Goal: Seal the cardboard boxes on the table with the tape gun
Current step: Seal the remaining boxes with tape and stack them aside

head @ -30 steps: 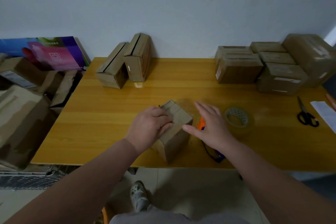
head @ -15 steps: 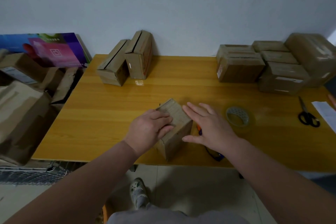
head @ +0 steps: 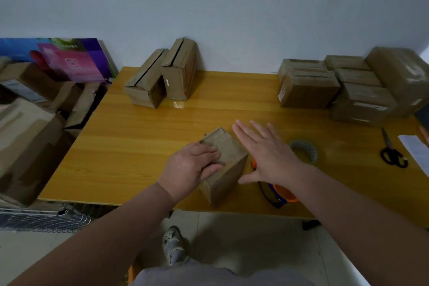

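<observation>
The left forearm (head: 104, 234) and right forearm (head: 348, 204) are bare along their whole visible length, and the left hand (head: 192, 167) and right hand (head: 271, 158) are bare too. A plain grey fabric garment (head: 209, 276) shows at the lower edge. One foot wears a pale grey clog-style shoe (head: 173, 244) with round holes across its top.

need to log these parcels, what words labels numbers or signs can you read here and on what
No text reads clearly.
Pink and purple glossy board: white square logo, characters above it blurred.
Upright brown cardboard box: white sticker and red print, too small.
Flat brown cardboard box on the right: red-marked label, blurred.
</observation>
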`<state>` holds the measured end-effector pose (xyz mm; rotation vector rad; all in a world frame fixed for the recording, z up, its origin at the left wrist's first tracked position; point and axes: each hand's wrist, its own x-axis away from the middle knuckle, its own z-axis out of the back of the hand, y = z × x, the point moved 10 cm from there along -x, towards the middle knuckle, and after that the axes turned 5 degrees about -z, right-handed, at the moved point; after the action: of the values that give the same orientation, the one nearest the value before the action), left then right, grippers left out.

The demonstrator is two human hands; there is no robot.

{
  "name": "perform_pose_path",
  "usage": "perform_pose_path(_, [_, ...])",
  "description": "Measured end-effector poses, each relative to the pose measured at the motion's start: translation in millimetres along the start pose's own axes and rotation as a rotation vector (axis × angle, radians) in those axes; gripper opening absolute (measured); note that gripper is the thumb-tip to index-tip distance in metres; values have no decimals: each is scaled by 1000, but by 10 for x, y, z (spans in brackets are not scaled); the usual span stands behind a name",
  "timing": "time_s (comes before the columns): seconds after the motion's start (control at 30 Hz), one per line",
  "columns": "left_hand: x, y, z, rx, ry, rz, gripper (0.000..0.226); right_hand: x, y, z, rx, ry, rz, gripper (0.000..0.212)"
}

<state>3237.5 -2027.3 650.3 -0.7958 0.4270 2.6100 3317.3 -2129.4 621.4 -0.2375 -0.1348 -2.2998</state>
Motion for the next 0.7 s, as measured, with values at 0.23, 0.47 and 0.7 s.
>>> perform_pose_path(0.23, [25, -66, -42, 46, -2, 25, 40, -288, -168, -72, 48, -61, 38, 126])
perform_pose_path(0.47, [36, -73, -41, 65, 39, 25, 47, -278, -213, -62, 101, -47, 51, 122])
perform_pose_path(0.7, [41, -40, -38, 78, 62, 4, 43, -201, -320, -75, 98, -61, 106, 121])
